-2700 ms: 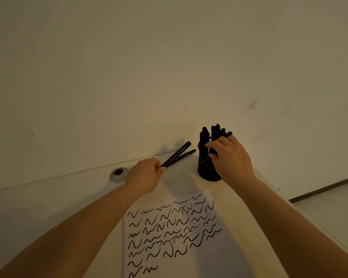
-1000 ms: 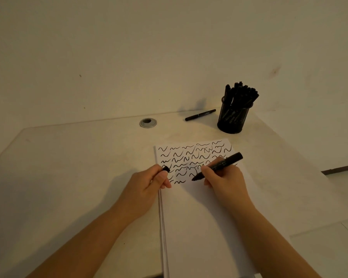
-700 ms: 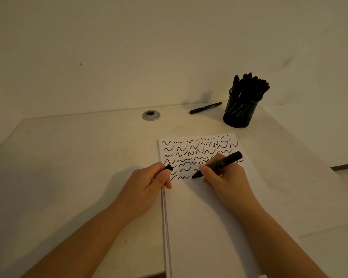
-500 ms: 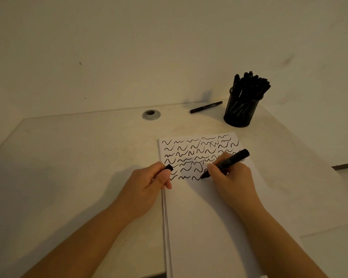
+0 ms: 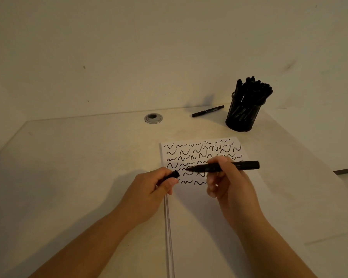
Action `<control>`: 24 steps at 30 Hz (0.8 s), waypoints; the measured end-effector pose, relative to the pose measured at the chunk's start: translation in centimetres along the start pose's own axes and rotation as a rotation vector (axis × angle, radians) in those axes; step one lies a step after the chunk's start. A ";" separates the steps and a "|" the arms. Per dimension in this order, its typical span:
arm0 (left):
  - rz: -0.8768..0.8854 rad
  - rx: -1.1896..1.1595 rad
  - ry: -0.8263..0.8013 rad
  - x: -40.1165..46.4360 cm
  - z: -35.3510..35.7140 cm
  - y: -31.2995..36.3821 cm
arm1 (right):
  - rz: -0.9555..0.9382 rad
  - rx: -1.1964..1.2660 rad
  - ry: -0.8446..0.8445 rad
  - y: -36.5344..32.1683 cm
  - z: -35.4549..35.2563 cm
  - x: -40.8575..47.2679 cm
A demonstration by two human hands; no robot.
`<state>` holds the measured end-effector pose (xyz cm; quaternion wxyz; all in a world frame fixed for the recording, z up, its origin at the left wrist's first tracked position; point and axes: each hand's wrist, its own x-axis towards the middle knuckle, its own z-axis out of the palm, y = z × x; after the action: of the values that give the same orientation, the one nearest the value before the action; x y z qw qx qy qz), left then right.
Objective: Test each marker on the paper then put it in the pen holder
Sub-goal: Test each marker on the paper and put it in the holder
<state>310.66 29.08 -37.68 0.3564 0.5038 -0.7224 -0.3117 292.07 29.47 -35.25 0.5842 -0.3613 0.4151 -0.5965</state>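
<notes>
My right hand (image 5: 229, 183) grips an uncapped black marker (image 5: 245, 165), held level above the white paper (image 5: 205, 217) with its tip pointing left toward my left hand. My left hand (image 5: 151, 189) pinches the marker's black cap (image 5: 173, 174) at the paper's left edge. The paper's upper part is covered with black squiggles. A black mesh pen holder (image 5: 242, 117) packed with several black markers stands at the back right. One capped black marker (image 5: 207, 111) lies on the table just left of the holder.
A white table (image 5: 78, 167) meets a plain wall at the back. A round grey cable grommet (image 5: 153, 118) sits near the table's rear edge. The table's right edge runs diagonally past the holder, with floor beyond.
My right hand finished a squiggle, lifted the marker off the paper and turned it level, tip toward the cap in my left hand. Earlier, both hands were up by the holder.
</notes>
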 end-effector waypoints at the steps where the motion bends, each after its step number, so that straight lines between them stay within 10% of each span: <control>1: 0.004 -0.008 -0.003 0.0 0.0 0.0 | 0.011 0.026 0.001 0.4 0.0 -0.1; 24: 0.040 0.078 -0.031 -0.4 0.2 0.5 | -0.140 -0.271 -0.063 1.2 0.0 -1.1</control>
<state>310.29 29.60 -37.48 0.3314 0.4977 -0.7495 -0.2840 292.57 30.57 -36.33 0.4998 -0.4832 0.4471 -0.5628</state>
